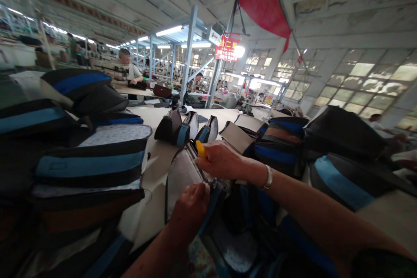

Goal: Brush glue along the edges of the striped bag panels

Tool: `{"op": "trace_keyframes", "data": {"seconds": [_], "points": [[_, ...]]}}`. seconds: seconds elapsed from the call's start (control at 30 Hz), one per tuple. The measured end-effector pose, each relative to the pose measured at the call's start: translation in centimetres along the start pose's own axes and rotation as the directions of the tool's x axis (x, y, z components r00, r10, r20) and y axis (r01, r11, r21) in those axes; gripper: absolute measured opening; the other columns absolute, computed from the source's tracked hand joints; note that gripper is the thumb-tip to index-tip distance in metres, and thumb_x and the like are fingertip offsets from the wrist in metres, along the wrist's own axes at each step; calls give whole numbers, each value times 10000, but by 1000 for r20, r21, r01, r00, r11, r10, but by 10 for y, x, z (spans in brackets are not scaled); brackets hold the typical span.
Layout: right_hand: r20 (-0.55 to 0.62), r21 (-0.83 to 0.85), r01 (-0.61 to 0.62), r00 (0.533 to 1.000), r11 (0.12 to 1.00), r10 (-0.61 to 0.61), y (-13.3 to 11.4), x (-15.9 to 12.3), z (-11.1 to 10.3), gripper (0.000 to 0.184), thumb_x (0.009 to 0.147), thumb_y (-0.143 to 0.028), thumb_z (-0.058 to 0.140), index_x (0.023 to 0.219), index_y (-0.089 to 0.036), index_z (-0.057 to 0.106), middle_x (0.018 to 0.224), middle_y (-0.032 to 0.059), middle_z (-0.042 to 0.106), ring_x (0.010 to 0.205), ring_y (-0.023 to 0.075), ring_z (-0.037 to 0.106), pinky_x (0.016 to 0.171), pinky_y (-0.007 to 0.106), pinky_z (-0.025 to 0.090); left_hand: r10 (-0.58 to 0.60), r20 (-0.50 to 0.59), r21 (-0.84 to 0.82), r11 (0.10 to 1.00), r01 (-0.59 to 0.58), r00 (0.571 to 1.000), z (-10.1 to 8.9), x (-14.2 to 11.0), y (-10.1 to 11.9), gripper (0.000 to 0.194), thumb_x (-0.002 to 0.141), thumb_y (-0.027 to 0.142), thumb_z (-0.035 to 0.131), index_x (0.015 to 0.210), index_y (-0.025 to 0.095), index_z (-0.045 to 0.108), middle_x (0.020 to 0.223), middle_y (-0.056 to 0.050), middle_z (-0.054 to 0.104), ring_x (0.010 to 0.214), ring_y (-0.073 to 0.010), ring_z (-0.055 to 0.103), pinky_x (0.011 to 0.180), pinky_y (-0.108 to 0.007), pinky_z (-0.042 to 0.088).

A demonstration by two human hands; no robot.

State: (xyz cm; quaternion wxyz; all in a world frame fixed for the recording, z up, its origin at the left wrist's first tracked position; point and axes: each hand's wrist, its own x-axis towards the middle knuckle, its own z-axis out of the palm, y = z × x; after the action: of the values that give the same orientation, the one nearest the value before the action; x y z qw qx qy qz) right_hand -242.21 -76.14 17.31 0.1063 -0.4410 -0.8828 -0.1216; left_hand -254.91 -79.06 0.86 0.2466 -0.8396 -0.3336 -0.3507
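Note:
A sewn bag (180, 171) with a pale lining and black edging stands tilted before me, its zip edge facing up. My left hand (189, 209) is closed on the near end of that edge, fingers pinched together. My right hand (223, 160) is wrapped round a small yellow tool (200, 149) just above the same edge. Only a yellow end of the tool shows; the rest is hidden by the fingers, so its exact kind is unclear. Below my right forearm lie more black and blue bag pieces (243, 208), partly in shadow.
Stacked black and blue bags (91, 165) fill the left side. Several small bags (183, 132) stand on the white table (153, 156) ahead. More bags (280, 139) are piled to the right, beside a large black one (342, 134). A person (130, 69) works further back.

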Motion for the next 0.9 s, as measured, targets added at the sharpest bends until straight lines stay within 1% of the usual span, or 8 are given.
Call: {"op": "trace_keyframes", "data": {"seconds": [0.17, 0.33, 0.43, 0.53, 0.6, 0.7, 0.83, 0.9], "points": [[296, -76, 85, 953, 993, -59, -8, 6, -4, 209, 833, -298, 533, 765, -154, 668, 691, 85, 673, 605, 181, 605, 551, 271, 327, 17, 1, -32, 999, -17, 1000, -2, 0, 6, 263, 857, 19, 430, 1066, 105, 565, 856, -69, 556, 765, -210, 551, 665, -344, 481], [201, -43, -1, 980, 999, 9, -15, 6, -7, 237, 845, -306, 482, 798, -164, 666, 697, 85, 669, 608, 181, 589, 563, 274, 344, 1, -1, -33, 999, -1, 1000, -3, -3, 2, 252, 859, 32, 441, 1063, 115, 565, 837, -64, 559, 746, -216, 540, 654, -350, 473], [215, 52, -20, 977, 998, 9, -12, 4, -15, 187, 775, -273, 540, 636, -165, 603, 550, 27, 565, 503, 122, 464, 515, 262, 270, -16, -38, -98, 995, 12, 999, -4, -3, -13, 241, 889, 66, 441, 1086, 132, 563, 858, -68, 573, 761, -209, 545, 675, -341, 472], [38, 280, -192, 981, 941, 189, 5, -1, -26, 318, 778, -282, 549, 493, -161, 475, 459, -19, 415, 443, 78, 346, 471, 251, 224, -135, -49, -249, 961, 119, 990, -5, -3, -36, 220, 934, 150, 476, 1137, 164, 559, 889, -52, 578, 792, -174, 564, 703, -294, 474], [-127, 525, -243, 925, 816, 357, 20, -6, -28, 338, 793, -321, 562, 507, -159, 482, 473, -34, 404, 455, 71, 354, 463, 230, 245, -254, -51, -361, 906, 220, 966, -6, -3, -52, 173, 946, 225, 516, 1104, 186, 573, 887, -31, 574, 794, -145, 578, 707, -258, 474], [-230, 861, -110, 787, 497, 573, 35, -16, -14, 275, 780, -367, 624, 621, -150, 566, 515, -47, 453, 478, 68, 374, 457, 206, 274, -366, -52, -412, 855, 314, 929, -8, -10, -65, 151, 944, 291, 538, 1050, 193, 581, 916, -26, 581, 837, -138, 596, 753, -249, 483], [-9, 996, 70, 654, -49, 756, 32, -34, 25, 277, 716, -354, 707, 637, -154, 533, 458, -80, 398, 407, 40, 278, 392, 183, 201, -453, -186, -260, 879, 400, 872, -15, -35, -55, 171, 907, 314, 597, 1005, 182, 554, 921, -48, 592, 867, -176, 591, 763, -285, 463], [132, 960, 113, 625, -256, 769, 25, -43, 45, 301, 696, -342, 723, 628, -166, 489, 429, -96, 354, 383, 34, 236, 372, 172, 175, -427, -184, -158, 902, 402, 885, -21, -50, -44, 71, 910, 258, 580, 899, 196, 546, 771, -15, 558, 712, -160, 558, 661, -282, 416]]}}
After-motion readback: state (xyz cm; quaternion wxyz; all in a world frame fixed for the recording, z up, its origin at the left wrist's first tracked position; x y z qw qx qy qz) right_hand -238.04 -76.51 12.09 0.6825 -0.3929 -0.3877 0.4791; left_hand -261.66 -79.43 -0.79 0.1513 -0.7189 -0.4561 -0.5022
